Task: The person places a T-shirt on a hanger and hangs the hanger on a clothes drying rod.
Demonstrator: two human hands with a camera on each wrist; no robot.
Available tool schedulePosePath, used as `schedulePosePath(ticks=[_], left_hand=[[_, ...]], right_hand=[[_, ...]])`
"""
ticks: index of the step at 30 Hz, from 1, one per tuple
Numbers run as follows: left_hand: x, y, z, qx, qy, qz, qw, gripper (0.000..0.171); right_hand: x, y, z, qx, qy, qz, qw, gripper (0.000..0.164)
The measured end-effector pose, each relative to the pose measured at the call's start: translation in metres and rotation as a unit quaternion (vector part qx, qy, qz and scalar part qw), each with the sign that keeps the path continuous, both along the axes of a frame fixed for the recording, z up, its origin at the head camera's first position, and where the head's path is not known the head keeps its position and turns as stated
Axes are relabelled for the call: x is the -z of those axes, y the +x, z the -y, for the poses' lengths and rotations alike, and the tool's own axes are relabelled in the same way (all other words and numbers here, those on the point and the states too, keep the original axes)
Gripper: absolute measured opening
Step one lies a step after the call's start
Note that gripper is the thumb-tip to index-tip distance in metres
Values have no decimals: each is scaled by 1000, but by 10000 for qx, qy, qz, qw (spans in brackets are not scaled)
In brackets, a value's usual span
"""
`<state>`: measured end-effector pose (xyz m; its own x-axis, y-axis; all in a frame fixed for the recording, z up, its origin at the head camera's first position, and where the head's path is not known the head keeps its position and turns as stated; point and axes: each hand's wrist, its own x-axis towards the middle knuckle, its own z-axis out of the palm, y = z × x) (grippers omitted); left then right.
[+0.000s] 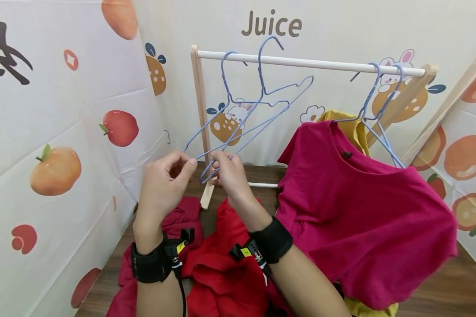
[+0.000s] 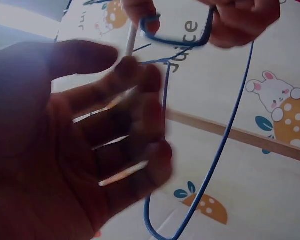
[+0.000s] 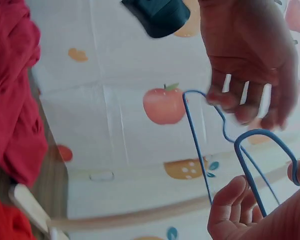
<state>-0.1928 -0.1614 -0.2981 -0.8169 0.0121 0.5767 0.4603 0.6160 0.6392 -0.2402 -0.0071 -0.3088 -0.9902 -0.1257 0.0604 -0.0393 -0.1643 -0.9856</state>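
My right hand (image 1: 232,174) pinches the near end of a blue wire hanger (image 1: 260,66), whose hook rises in front of the rail. In the right wrist view its fingers (image 3: 230,205) curl round the wire. Behind it a second blue hanger (image 1: 224,72) hangs from the rail, its left end close above my left hand (image 1: 164,185). That hand's fingers are loosely bent and spread in the left wrist view, with nothing gripped between them. To the right, a magenta T-shirt (image 1: 365,189) hangs on a hanger, with a yellow garment (image 1: 358,132) behind it.
The garment rack has a white rail (image 1: 317,62) on wooden posts (image 1: 200,97). Red clothing (image 1: 226,273) and dark red clothing (image 1: 184,215) lie on the wooden surface below my forearms. Fruit-printed white sheets (image 1: 75,105) stand at the back and sides.
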Motion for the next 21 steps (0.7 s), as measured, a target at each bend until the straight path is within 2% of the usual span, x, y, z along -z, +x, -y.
schedulePosePath(ticks=[2,3,6,8,11,17,21], left_hand=[[0,1,-3,286,-504,508,9970,17],[1,1,-4,467,-751,776,9931,16],[4,-1,-8,1033,-1264,1540,9745,15],[7,-3,-11,1255,-1455,1873,9633,15],[12,-5,-15,1401,-1599,2062,9551,16],[12,-7,-23,1473,-1731,2141,9500,16],[11,-7,-29,1491,-1878,2144,9469,14]], right_hand=[[2,7,-10,116,120,-140,9998,16],[2,10,-15,161,174,-189,9995,15],[5,22,-29,218,200,-250,9992,17],[6,31,-37,139,102,-239,9996,23],[12,45,-52,-10,-54,-208,9998,28],[18,65,-83,-281,45,-233,9993,39],[15,69,-103,-551,148,-321,9979,44]])
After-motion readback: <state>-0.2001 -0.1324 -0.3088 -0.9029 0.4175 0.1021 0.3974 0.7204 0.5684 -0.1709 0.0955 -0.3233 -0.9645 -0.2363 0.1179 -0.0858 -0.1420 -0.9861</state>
